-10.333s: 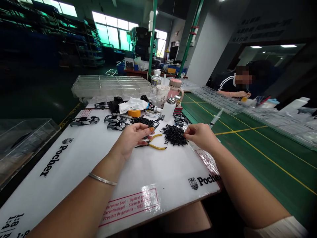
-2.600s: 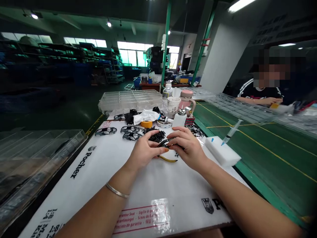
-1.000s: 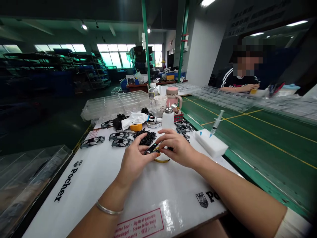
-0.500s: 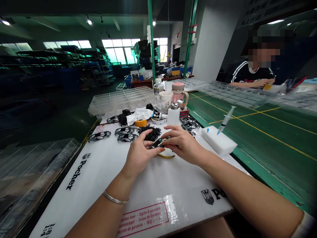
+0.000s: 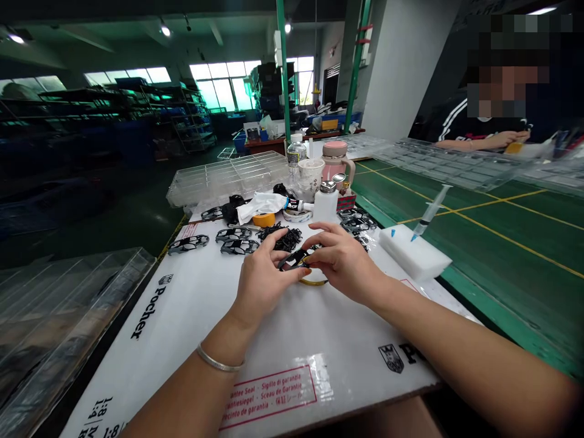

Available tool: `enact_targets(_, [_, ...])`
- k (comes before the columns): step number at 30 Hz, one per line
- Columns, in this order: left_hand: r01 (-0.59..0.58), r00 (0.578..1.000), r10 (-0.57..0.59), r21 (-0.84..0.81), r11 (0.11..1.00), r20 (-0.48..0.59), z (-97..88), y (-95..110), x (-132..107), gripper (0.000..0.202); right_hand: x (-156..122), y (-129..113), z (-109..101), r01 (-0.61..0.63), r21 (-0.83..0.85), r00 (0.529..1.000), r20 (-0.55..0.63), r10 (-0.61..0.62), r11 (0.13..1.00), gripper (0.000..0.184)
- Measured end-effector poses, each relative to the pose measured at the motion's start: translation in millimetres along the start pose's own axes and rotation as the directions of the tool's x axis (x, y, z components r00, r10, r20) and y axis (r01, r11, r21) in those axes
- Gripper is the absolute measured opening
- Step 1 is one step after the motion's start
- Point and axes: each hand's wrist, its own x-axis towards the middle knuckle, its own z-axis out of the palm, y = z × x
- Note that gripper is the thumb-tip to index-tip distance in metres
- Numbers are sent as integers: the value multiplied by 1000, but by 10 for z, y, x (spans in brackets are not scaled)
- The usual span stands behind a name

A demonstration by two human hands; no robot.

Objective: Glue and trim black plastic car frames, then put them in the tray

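My left hand (image 5: 262, 280) and my right hand (image 5: 344, 261) meet over a white Pocher board (image 5: 191, 340). Both pinch a shiny black plastic frame part (image 5: 294, 260) held between them just above the board. Under my right hand lie yellow-handled pliers (image 5: 314, 281), mostly hidden. A pile of small black pieces (image 5: 285, 236) lies just beyond my fingers. Several finished black frames (image 5: 232, 240) rest on the board to the left. A silver bangle circles my left wrist.
At the back stand a white squeeze bottle (image 5: 326, 204), a pink mug (image 5: 336, 161), a cup, a water bottle and yellow tape (image 5: 263, 219). A syringe (image 5: 429, 213) stands in white foam (image 5: 413, 258). Clear trays (image 5: 228, 176) sit behind and at left. Another person sits far right.
Both hands have stayed together on the black frame part, with small finger shifts. The camera has tilted and swung slightly. Ten seconds ago my hands were apart, the right at the pile.
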Motion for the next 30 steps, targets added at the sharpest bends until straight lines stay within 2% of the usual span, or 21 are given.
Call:
enact_targets(4, [-43,999,43,-50,998,-17,3,10,-14,83,4,-42,-20,-9,-78,999,-41,6,997,22])
enact_targets(7, [41,999,-37,-224,974,21,-11,19,2,88,16,-34,-41,4,-83,998,-66,-9,997,20])
enact_targets(10, [136,990,-116,-382,914,76,-40,62,10,89,26,-18,-66,31,-59,994,-107,-37,998,19])
enact_targets(13, [173,984,-129,-467,867,126,-70,110,2,85,28,-12,-94,57,-33,988,-142,-61,998,21])
enact_targets(23, [270,950,-137,-518,812,280,-111,125,-17,78,58,-42,-174,133,5,963,-237,-128,991,21])
enact_targets(26, [338,917,-133,-553,761,377,-102,119,-36,76,56,-56,-211,183,-9,949,-258,-179,983,24])
enact_targets(30, [436,835,-91,-553,710,543,-90,73,-44,74,39,-75,-245,241,-54,924,-292,-246,969,30])
